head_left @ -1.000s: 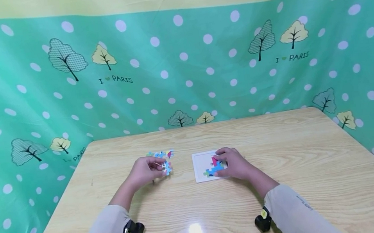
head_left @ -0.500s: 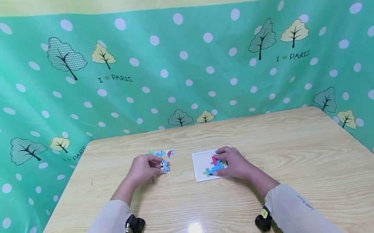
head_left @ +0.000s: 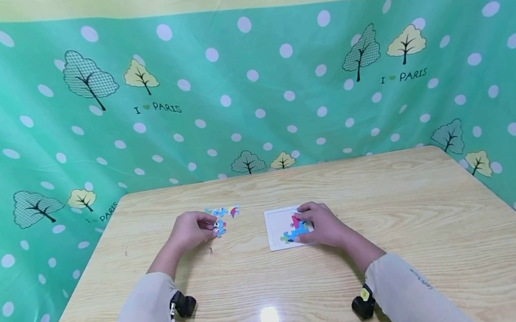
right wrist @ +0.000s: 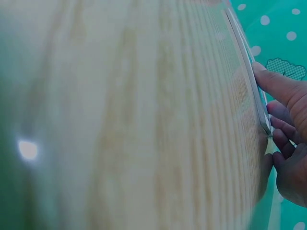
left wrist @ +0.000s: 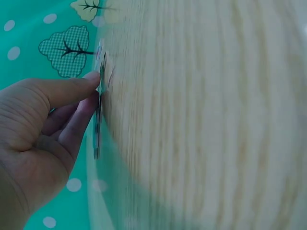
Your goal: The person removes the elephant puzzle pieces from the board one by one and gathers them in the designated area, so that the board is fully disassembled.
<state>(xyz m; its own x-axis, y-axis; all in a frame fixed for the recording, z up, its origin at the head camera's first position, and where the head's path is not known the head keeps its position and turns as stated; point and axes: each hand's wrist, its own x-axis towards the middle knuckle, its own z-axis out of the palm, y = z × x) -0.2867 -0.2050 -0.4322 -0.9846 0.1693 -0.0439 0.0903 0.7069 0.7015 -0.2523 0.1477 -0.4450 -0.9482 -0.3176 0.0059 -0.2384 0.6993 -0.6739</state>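
My left hand (head_left: 191, 229) pinches a blue and white jigsaw piece (head_left: 220, 227) between thumb and fingers, just in front of the loose pieces. From the left wrist view the pinched piece (left wrist: 98, 120) appears edge-on, close over the wood. A white square puzzle tray (head_left: 275, 229) lies right of centre, with blue, red and green jigsaw pieces (head_left: 297, 230) in its right part. My right hand (head_left: 321, 224) grips the tray's right side, covering part of those pieces. In the right wrist view its thumb (right wrist: 271, 81) presses on the tray (right wrist: 256, 91), and the other fingers bend at its edge.
Several loose jigsaw pieces (head_left: 220, 212), blue, green and red, lie beyond my left hand. The wooden table (head_left: 364, 185) ends at a green dotted curtain (head_left: 250, 102). A small dark mark (head_left: 211, 250) shows on the table below my left hand.
My left hand has drawn left and slightly away from me with the jigsaw piece, nearer the loose pieces. My right hand stays on the tray.
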